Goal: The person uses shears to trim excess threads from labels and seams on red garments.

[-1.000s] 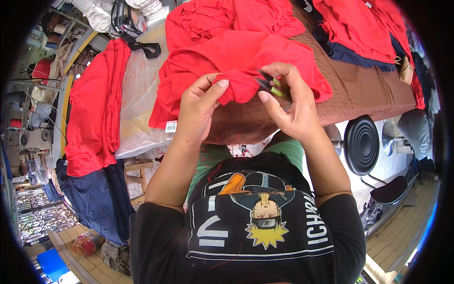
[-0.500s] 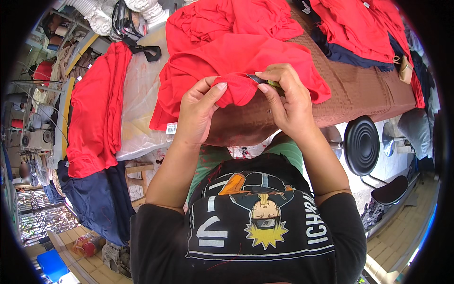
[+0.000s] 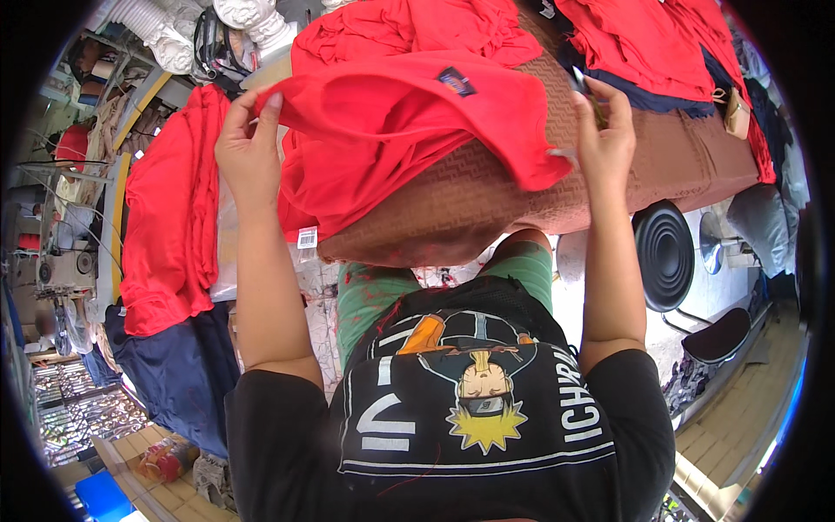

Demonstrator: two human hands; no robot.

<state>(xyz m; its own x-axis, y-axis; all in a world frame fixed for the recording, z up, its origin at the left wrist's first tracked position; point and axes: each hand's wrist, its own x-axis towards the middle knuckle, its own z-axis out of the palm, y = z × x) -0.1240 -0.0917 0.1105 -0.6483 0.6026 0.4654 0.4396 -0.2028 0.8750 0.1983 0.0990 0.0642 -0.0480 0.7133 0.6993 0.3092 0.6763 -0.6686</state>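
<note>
Left hand (image 3: 248,143) has swung out left, right hand (image 3: 607,130) out right; red soft-fabric garment (image 3: 391,113), bunched between them earlier, now flares open above the brown textured cloth-covered worktop (image 3: 678,157). Small dark rectangular label (image 3: 455,82) now shows on its upper face. Left thumb and fingers pinch the garment's left edge, presumably to keep it lifted so the panel spreads rather than folds. Right fingers curl around small green-handled snips (image 3: 598,111), held off to the right, likely to keep the tool clear of the cloth. Garment's right end is blurred, near the right wrist; can't tell if they touch. White rectangular tag (image 3: 307,237) hangs just right of the left forearm. Crumpled red fabric pile (image 3: 417,30) lies on the far side, probably parked within reach.
</note>
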